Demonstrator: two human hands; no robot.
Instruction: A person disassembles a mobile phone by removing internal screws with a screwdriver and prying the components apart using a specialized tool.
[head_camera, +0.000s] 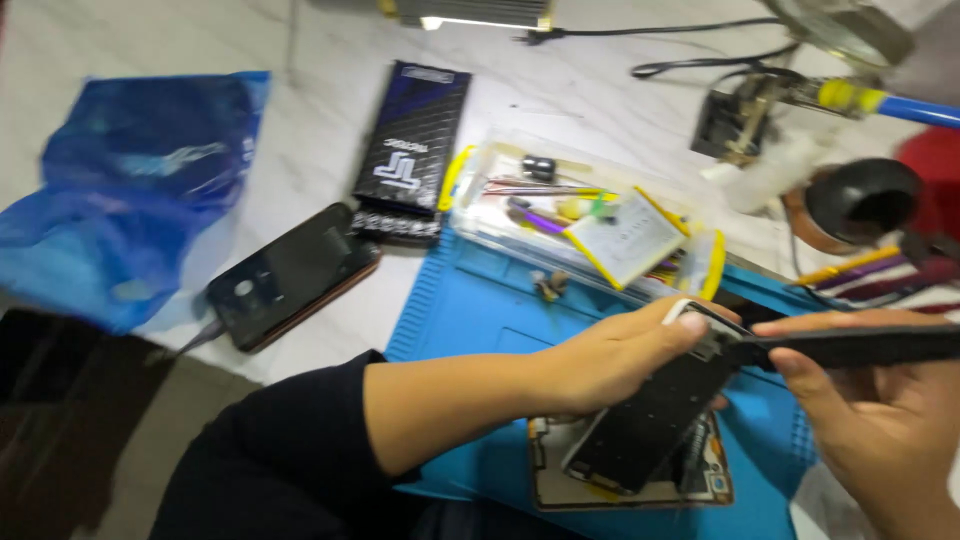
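Note:
My left hand (610, 355) grips a dark phone panel (650, 420), held tilted above the blue work mat (470, 310). In my right hand (870, 410) is a black rod-shaped tool (860, 345), its tip touching the panel's upper end near my left thumb. Under the panel an opened phone body (700, 485) lies flat on the mat, partly hidden.
A clear tray of small tools and a white-and-yellow battery (635, 240) stands behind the mat. A black phone (290, 275) and a black box (415, 145) lie to the left, beside a blue plastic bag (130, 180). Cables and a soldering stand (740, 120) sit at the back right.

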